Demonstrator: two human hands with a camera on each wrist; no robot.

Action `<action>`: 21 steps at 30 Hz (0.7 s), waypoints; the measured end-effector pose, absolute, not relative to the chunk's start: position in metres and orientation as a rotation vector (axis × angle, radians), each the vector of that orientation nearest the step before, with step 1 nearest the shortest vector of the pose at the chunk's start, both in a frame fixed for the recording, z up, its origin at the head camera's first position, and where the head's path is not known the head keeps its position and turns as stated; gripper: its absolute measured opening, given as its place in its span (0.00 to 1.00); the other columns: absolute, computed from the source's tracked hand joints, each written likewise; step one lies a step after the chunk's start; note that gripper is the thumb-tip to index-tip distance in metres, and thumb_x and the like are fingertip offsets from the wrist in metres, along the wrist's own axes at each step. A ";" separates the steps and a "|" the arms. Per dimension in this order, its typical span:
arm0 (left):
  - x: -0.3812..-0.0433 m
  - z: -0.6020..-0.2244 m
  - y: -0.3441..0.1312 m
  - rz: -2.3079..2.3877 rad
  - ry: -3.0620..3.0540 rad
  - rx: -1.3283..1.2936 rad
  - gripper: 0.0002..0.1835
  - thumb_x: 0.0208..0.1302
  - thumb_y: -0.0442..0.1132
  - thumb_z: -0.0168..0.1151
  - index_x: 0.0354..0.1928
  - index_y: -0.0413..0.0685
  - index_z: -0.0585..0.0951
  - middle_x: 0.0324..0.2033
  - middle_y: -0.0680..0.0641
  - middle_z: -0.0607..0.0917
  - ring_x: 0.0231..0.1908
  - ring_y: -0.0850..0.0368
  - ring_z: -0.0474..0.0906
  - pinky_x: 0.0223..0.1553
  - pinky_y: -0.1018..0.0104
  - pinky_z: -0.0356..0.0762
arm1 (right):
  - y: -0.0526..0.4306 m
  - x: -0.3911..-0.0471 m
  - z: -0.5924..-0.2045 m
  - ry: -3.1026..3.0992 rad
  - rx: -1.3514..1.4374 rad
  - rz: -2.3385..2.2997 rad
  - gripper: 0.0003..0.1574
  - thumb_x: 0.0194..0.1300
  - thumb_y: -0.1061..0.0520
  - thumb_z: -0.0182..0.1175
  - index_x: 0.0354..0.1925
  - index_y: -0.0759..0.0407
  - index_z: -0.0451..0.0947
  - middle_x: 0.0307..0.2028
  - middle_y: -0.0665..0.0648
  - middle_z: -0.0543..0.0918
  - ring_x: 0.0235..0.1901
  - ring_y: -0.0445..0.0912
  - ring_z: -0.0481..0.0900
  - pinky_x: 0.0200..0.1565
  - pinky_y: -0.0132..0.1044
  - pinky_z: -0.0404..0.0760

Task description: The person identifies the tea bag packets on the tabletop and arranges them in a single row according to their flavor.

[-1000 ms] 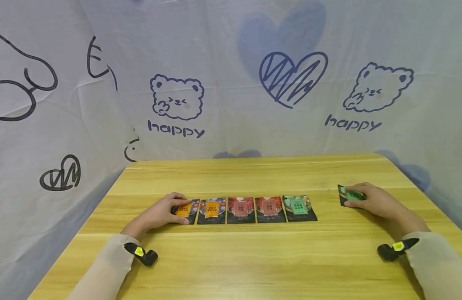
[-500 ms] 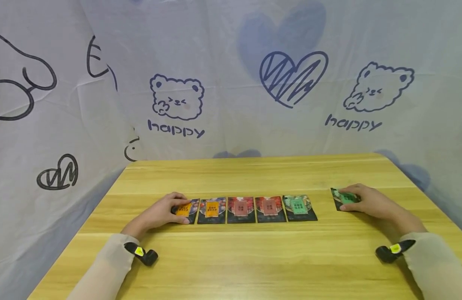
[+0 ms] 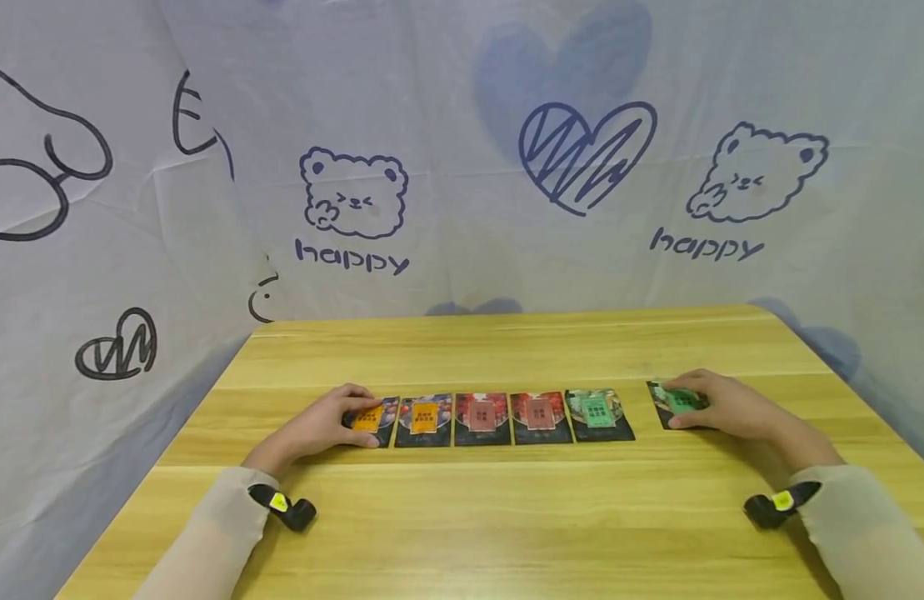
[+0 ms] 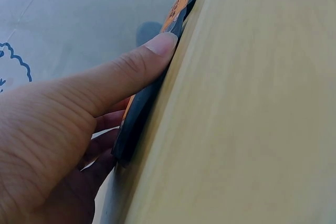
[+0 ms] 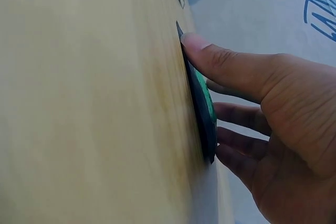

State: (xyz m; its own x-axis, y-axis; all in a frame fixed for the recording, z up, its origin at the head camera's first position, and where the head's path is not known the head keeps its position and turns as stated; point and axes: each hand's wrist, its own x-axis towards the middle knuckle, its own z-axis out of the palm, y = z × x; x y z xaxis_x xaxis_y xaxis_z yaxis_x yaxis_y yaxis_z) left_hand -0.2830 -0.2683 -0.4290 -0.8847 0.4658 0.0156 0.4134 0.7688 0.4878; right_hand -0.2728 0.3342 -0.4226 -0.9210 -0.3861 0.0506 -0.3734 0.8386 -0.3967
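Note:
In the head view my left hand (image 3: pixel 322 425) grips the leftmost sachet (image 3: pixel 367 422), black with an orange label. Its thumb lies along the near edge and the fingers curl at the far side. To the right, my right hand (image 3: pixel 731 408) pinches a black sachet with a green label (image 3: pixel 682 400) between thumb and fingers, low over the table. The right wrist view shows this sachet (image 5: pixel 199 103) slightly tilted, its lower corner by the fingers. A second green-label sachet (image 3: pixel 600 415) lies flat to its left, across a narrow gap.
Between the hands, an orange-label sachet (image 3: pixel 422 420) and two red-label sachets, one left (image 3: pixel 481 419) and one right (image 3: pixel 540 417), lie in the same row. The wooden table (image 3: pixel 476 517) ends at a white cloth backdrop (image 3: pixel 462 208) with drawings.
My right hand has slid leftward and slightly nearer with its green-label sachet, narrowing the gap to the row. The left hand and the other sachets stay in place.

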 end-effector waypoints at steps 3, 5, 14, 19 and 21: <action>-0.283 -0.429 -0.268 0.738 2.858 0.722 0.42 0.54 0.59 0.71 0.66 0.41 0.74 0.64 0.39 0.68 0.63 0.37 0.63 0.62 0.40 0.63 | 0.331 -0.272 -0.422 2.978 -0.627 -0.627 0.47 0.58 0.33 0.65 0.65 0.61 0.72 0.62 0.71 0.69 0.58 0.70 0.68 0.53 0.66 0.69; -0.283 -0.429 -0.268 0.743 2.854 0.712 0.42 0.54 0.59 0.71 0.66 0.42 0.74 0.64 0.39 0.68 0.64 0.38 0.63 0.62 0.40 0.62 | 0.328 -0.272 -0.423 2.976 -0.637 -0.621 0.48 0.58 0.33 0.65 0.65 0.61 0.72 0.61 0.71 0.70 0.58 0.70 0.69 0.53 0.65 0.70; -0.283 -0.429 -0.268 0.737 2.852 0.715 0.43 0.53 0.60 0.71 0.66 0.42 0.74 0.64 0.40 0.68 0.64 0.38 0.63 0.62 0.41 0.62 | 0.315 -0.268 -0.419 2.949 -0.673 -0.595 0.48 0.58 0.33 0.66 0.65 0.63 0.72 0.61 0.69 0.71 0.58 0.68 0.70 0.55 0.64 0.69; -0.283 -0.429 -0.269 0.751 2.841 0.721 0.44 0.53 0.61 0.71 0.67 0.42 0.73 0.64 0.40 0.68 0.64 0.38 0.63 0.62 0.41 0.63 | 0.310 -0.268 -0.419 2.946 -0.694 -0.575 0.48 0.58 0.33 0.65 0.65 0.62 0.72 0.62 0.69 0.71 0.59 0.68 0.69 0.55 0.64 0.69; -0.283 -0.428 -0.269 0.751 2.844 0.721 0.44 0.53 0.61 0.71 0.67 0.42 0.73 0.64 0.40 0.68 0.64 0.38 0.63 0.62 0.41 0.63 | 0.308 -0.267 -0.418 2.943 -0.700 -0.571 0.48 0.58 0.33 0.65 0.65 0.62 0.72 0.62 0.69 0.70 0.59 0.68 0.69 0.55 0.64 0.69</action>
